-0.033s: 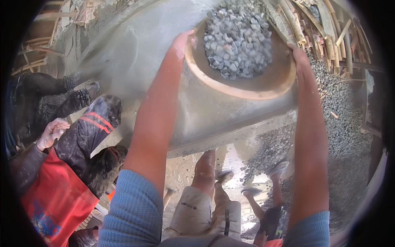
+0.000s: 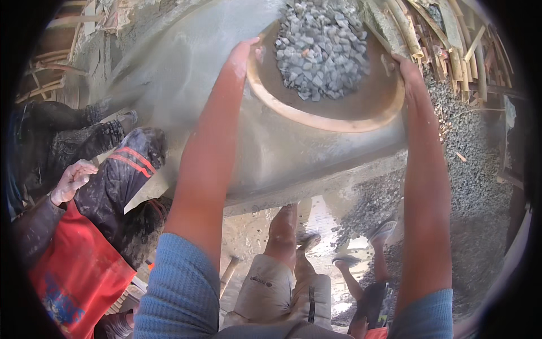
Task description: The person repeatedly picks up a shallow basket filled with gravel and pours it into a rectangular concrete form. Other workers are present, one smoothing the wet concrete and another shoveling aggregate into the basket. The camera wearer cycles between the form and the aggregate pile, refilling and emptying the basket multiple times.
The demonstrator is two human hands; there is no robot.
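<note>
Both my arms reach forward and grip a wide, round, brown basin [image 2: 333, 124] by its rim. My left hand [image 2: 244, 52] is closed round the left side of the rim. On the opposite side, my right hand [image 2: 407, 69] clasps the rim, with its fingers partly hidden. A heap of grey crushed stones [image 2: 322, 56] lies in the far part of the basin, while the near inside wall shows bare. The basin is over a wet grey surface; whether it touches that surface I cannot tell.
Below the basin is a wet, cement-grey slab [image 2: 265, 164] with a raised near edge. To the left is a person in a red top [image 2: 84, 265], one hand [image 2: 73, 178] raised. Loose gravel [image 2: 474, 169] covers the ground at right, beside bamboo poles [image 2: 406, 31]. Another person's sandalled foot [image 2: 384, 231] is nearby.
The basin and both my hands have shifted slightly up and to the left in the picture. My grip on the rim looks the same.
</note>
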